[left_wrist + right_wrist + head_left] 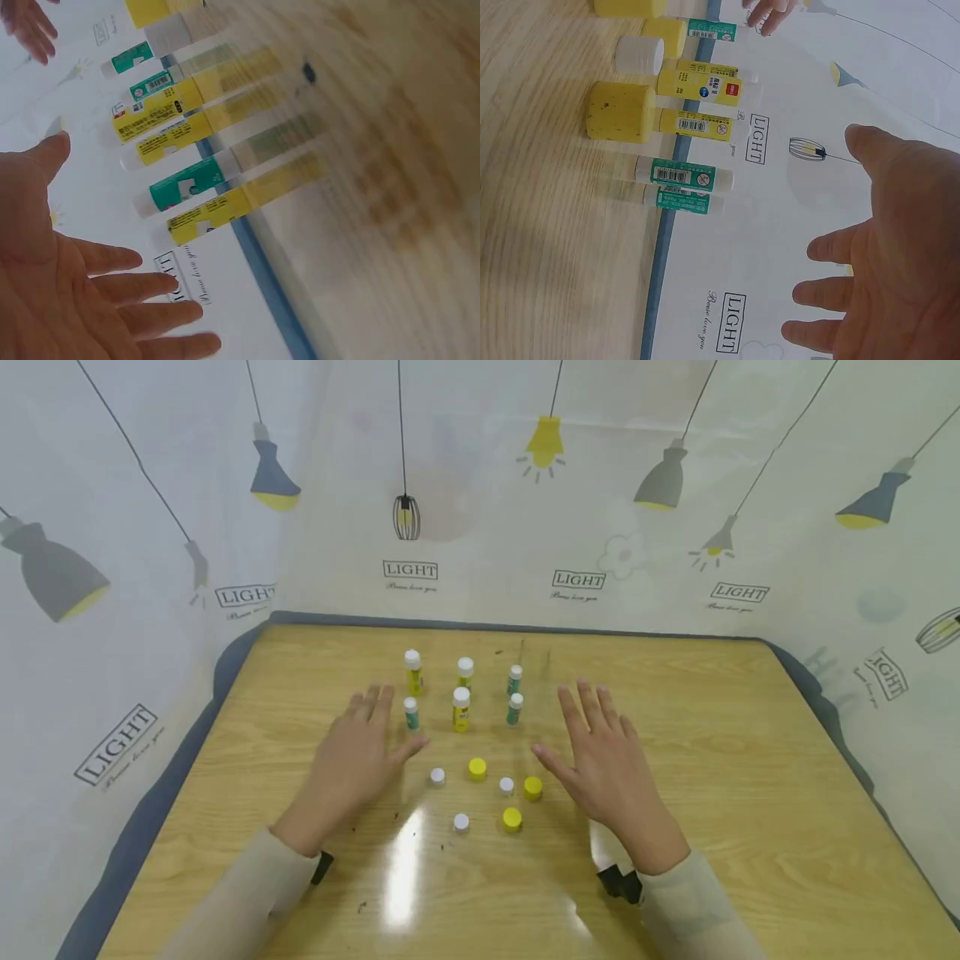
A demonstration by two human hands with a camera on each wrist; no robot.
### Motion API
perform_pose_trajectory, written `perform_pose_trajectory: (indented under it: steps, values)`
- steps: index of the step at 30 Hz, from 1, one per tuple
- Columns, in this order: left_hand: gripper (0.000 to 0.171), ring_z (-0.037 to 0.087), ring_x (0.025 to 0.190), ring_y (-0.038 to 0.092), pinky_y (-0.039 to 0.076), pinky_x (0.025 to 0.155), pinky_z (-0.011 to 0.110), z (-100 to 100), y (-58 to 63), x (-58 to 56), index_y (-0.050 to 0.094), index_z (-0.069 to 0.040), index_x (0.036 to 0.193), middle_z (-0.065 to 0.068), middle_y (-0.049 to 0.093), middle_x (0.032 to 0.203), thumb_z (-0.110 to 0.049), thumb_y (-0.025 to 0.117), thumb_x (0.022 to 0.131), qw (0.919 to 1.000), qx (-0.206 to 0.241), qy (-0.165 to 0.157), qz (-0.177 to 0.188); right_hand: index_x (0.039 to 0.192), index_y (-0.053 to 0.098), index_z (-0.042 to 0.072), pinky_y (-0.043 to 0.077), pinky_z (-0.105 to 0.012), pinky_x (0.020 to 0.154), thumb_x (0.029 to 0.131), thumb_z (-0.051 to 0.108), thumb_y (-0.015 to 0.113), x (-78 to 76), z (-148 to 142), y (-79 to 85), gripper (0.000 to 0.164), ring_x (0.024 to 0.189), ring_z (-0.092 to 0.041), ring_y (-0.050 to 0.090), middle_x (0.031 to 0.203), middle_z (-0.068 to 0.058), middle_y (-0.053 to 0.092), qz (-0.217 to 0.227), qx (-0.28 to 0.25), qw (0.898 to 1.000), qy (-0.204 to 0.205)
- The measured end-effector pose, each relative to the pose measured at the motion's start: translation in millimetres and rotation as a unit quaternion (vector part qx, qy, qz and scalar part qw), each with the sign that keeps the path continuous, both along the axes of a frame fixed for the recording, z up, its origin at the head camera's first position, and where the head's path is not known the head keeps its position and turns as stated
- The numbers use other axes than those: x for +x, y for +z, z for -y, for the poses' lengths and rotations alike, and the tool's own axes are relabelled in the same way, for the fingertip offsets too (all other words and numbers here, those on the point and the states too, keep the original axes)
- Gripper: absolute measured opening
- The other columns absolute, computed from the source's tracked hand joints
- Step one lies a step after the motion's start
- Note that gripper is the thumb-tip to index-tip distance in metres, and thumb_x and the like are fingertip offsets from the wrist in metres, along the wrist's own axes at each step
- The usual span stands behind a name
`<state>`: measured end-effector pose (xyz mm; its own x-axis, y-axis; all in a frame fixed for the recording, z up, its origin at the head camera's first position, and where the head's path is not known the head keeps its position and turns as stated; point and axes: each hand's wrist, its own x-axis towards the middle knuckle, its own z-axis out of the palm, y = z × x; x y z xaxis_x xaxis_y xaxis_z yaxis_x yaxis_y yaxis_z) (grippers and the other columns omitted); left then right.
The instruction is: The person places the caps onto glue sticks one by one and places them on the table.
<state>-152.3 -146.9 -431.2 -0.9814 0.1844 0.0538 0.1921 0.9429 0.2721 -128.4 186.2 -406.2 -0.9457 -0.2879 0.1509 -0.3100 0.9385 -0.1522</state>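
Note:
My left hand is held out over the table with fingers spread, left of a group of upright glue sticks and near a green glue stick. Across from it my right hand is likewise spread and holds nothing. Three yellow glue sticks, one of them in front, and three green ones, with one at the right, stand with white tops upward. Nearer to me lie three yellow caps, such as one in front, and three small white caps, one of them at the left.
The wooden table has a dark blue edge band at the back. A pale cloth wall printed with lamps surrounds it on three sides. Glare and small dark marks show on the tabletop near me.

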Motion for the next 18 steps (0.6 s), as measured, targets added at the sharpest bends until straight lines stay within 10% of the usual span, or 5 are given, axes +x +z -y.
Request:
perform_pose_trajectory:
  steps: [7, 18]
  values:
    - [0.093, 0.041, 0.147, 0.033, 0.032, 0.119, 0.059, 5.1, -7.3, -20.0, 0.026, -0.004, 0.159, 0.021, 0.032, 0.162, -0.058, 0.064, 0.094, 0.9872, 0.143, 0.018, 0.068, 0.163, 0.019, 0.012, 0.033, -0.067, 0.115, 0.099, 0.075, 0.03, -0.1, 1.6, 0.3, 0.09, 0.154, -0.042, 0.014, 0.168, -0.019, 0.015, 0.004, -0.008, 1.0, 0.004]
    - [0.064, 0.033, 0.135, 0.053, 0.049, 0.108, 0.048, 8.9, -17.0, -41.1, 0.05, -0.007, 0.147, 0.014, 0.053, 0.149, -0.028, 0.076, 0.093, 0.9276, 0.337, 0.045, 0.156, 0.163, 0.019, 0.011, 0.038, -0.069, 0.11, 0.099, 0.073, 0.032, 0.2, 2.4, -1.5, 0.09, 0.15, -0.047, 0.022, 0.167, -0.021, 0.017, 0.02, -0.024, 0.999, 0.007]
